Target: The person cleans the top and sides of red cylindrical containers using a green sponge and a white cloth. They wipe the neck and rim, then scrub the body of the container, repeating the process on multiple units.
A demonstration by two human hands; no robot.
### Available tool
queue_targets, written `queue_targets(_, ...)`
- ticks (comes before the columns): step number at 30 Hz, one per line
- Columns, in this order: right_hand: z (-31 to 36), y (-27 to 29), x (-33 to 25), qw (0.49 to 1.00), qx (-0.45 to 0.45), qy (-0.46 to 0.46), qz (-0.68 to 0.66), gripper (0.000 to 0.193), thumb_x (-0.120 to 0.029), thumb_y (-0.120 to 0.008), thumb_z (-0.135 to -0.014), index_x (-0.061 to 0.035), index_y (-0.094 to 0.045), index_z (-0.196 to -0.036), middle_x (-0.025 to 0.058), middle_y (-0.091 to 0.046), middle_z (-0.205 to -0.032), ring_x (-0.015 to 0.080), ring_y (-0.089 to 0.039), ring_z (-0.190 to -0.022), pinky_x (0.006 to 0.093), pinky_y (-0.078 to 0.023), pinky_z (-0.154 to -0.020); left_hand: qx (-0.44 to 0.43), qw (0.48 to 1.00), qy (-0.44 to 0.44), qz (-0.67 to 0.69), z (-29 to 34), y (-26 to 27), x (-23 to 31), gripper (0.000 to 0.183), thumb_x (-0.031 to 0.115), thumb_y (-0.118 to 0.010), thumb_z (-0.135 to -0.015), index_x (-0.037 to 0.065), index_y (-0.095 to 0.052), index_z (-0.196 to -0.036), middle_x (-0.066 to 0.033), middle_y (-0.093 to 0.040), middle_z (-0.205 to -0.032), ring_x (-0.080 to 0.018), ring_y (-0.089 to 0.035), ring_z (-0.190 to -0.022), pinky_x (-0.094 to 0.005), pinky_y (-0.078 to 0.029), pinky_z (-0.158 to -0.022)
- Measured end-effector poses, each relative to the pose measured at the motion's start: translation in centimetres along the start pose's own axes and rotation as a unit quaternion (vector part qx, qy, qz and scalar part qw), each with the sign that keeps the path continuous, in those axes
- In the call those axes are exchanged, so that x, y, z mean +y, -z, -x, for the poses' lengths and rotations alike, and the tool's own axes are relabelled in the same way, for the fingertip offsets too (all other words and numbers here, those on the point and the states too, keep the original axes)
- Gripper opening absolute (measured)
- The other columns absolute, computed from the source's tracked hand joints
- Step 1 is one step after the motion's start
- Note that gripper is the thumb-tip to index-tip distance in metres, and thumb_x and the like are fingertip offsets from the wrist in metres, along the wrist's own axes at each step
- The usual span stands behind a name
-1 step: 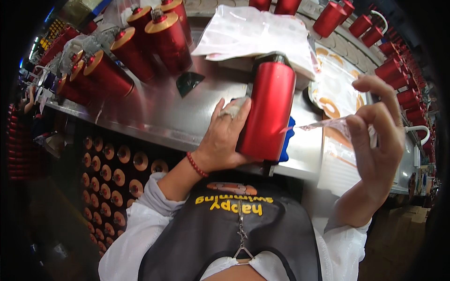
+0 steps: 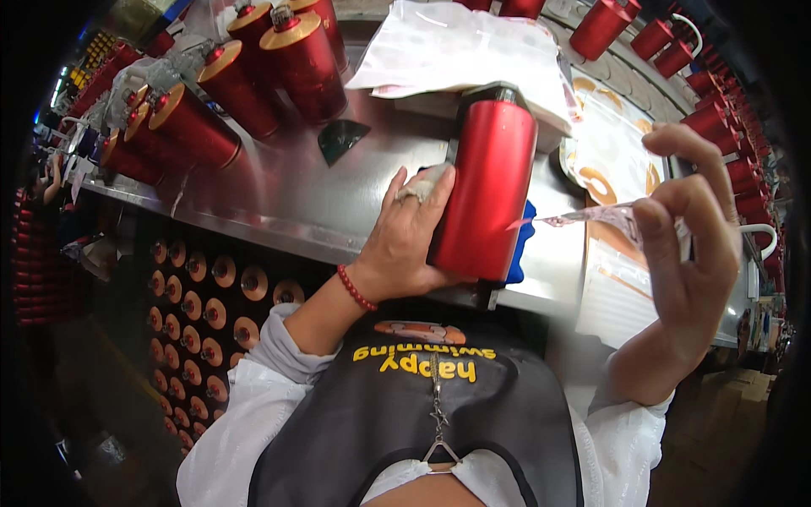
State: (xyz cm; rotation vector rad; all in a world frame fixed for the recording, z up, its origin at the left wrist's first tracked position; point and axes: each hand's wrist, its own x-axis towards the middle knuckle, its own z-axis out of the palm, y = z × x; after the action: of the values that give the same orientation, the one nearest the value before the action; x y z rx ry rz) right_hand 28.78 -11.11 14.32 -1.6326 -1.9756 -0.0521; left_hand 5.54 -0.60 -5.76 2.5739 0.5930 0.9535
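A glossy red metal cylinder (image 2: 490, 190) lies tilted over the bench's front edge, its necked end pointing away from me. My left hand (image 2: 405, 224) grips its left side, with a whitish wrap round a finger and a red bead bracelet at the wrist. Under the cylinder's right side a blue block (image 2: 522, 245) shows in part. In my right hand (image 2: 688, 224) a slim pointed tool (image 2: 604, 217) with a pink-mottled handle is pinched between thumb and fingers. Its tip reaches close to the cylinder's right side; whether it touches I cannot tell.
Several red cylinders with gold ends (image 2: 304, 63) stand at the back left. A dark green shard-like piece (image 2: 342, 139) lies on the metal bench (image 2: 279, 215). White sheets (image 2: 456, 51) and a patterned tray (image 2: 612, 148) are behind. More red cylinders (image 2: 600, 29) line a conveyor. A rack (image 2: 203, 313) sits below left.
My right hand and the pointed tool have shifted slightly right. The cylinder's far end has moved a little up and right. My left hand keeps its grip.
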Motion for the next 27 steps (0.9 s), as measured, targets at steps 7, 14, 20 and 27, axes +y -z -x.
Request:
queue_targets(7,-3.2,-0.6,2.5,0.988,-0.083,0.125,-0.039,0.018,-0.014,-0.058,-0.102,0.0013,-0.058,-0.093,0.0161,-0.060,-0.120,0.0159,-0.061,-0.098,0.0293,-0.046,-0.082,-0.051,0.995,0.029,0.085,0.7,0.1,-0.5,0.125,0.064,-0.079,-0.070,-0.010,-0.021,-0.153,-0.0321,-0.042,-0.144,-0.0435,-0.042,-0.136,-0.0561,-0.022,-0.119)
queue_targets(14,-5.0,-10.1,6.8,0.996,-0.061,0.034,-0.047,0.023,-0.020,-0.068,-0.096,0.0002,-0.060,-0.087,0.0084,-0.063,-0.099,0.0217,-0.060,-0.087,0.0337,-0.048,-0.078,0.039,0.883,0.172,0.435,-0.3,1.4,0.6,0.101,0.064,-0.063,-0.089,-0.005,-0.027,-0.153,-0.0266,-0.038,-0.151,-0.0315,-0.039,-0.141,-0.0407,-0.029,-0.116)
queue_targets(20,-5.3,-12.7,7.5,0.997,-0.040,0.037,-0.049,0.023,-0.020,-0.072,-0.091,0.0016,-0.064,-0.086,0.0124,-0.062,-0.096,0.0260,-0.062,-0.089,0.0372,-0.050,-0.076,0.014,0.969,0.127,0.210,-1.5,0.5,1.3,0.080,0.040,-0.069,-0.091,-0.001,-0.033,-0.150,-0.0280,-0.042,-0.144,-0.0426,-0.042,-0.132,-0.0459,-0.031,-0.114)
queue_targets(27,-5.5,-13.9,8.6,0.996,-0.001,0.045,-0.080,0.025,-0.021,-0.078,-0.084,-0.0003,-0.063,-0.082,0.0140,-0.064,-0.104,0.0301,-0.061,-0.095,0.0387,-0.052,-0.080,0.004,0.956,0.158,0.248,-1.1,0.7,2.5,0.083,0.037,-0.068,-0.091,-0.004,-0.028,-0.151,-0.0289,-0.037,-0.147,-0.0433,-0.039,-0.135,-0.0472,-0.028,-0.115)
